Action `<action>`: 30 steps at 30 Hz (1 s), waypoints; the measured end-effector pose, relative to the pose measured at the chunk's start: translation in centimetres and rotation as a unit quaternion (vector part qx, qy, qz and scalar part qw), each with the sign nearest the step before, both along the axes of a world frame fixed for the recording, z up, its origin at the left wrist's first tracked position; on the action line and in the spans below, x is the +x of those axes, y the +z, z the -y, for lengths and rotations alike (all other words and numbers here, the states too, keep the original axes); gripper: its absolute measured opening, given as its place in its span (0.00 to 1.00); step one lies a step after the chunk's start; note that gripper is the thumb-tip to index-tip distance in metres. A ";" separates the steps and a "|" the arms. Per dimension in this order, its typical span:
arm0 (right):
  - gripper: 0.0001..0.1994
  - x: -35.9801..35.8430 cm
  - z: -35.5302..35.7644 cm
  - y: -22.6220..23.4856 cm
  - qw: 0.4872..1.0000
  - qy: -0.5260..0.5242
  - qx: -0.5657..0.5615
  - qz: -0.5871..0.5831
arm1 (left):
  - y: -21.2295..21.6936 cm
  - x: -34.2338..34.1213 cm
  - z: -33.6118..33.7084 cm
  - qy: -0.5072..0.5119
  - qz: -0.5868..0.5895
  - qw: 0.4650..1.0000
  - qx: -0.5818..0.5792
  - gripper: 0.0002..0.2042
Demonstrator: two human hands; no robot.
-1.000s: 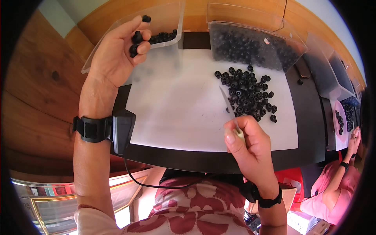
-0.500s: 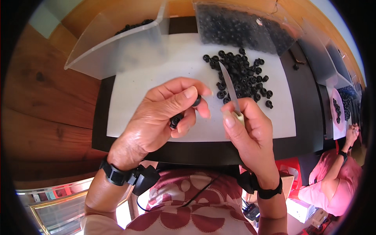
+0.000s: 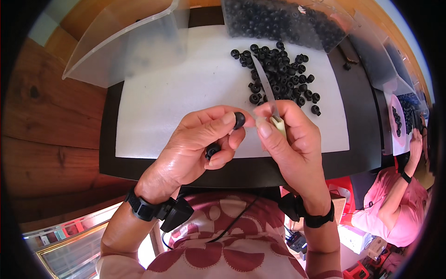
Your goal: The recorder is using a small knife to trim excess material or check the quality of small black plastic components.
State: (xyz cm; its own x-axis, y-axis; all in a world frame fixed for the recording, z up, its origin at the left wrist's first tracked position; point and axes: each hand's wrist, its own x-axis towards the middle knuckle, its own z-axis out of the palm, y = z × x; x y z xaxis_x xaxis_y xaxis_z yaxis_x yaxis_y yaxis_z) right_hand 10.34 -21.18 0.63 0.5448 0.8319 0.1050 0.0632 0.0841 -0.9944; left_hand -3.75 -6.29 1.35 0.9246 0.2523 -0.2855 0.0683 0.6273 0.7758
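Left hand (image 3: 195, 144) pinches one small black rubber piece (image 3: 239, 119) at its fingertips, lifted over the white sheet (image 3: 176, 102) near the blade, with a second piece (image 3: 213, 151) tucked under curled fingers as a spare. Right hand (image 3: 290, 139) is closed round a thin knife (image 3: 265, 86), its tip pointing toward the loose pile (image 3: 281, 74) on the tabletop, within easy reach.

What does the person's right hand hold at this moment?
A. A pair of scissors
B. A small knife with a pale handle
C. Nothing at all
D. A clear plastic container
B: the right hand grips a small knife by its pale handle, the thin blade pointing away over the pile of black pieces, while the left hand pinches one black piece beside it.
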 end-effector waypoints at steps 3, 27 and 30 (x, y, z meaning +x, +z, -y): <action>0.10 -0.4 -0.3 0.1 0.999 0.017 0.018 0.036 | -0.4 0.0 0.3 -0.025 -0.003 1.000 -0.006 0.21; 0.11 -1.0 1.9 -0.7 0.980 0.065 -0.055 0.178 | -2.4 0.8 0.5 0.047 -0.012 0.997 0.057 0.27; 0.11 -1.1 2.0 -0.5 0.979 0.062 -0.059 0.186 | -2.7 0.6 0.6 0.050 0.002 0.996 0.071 0.27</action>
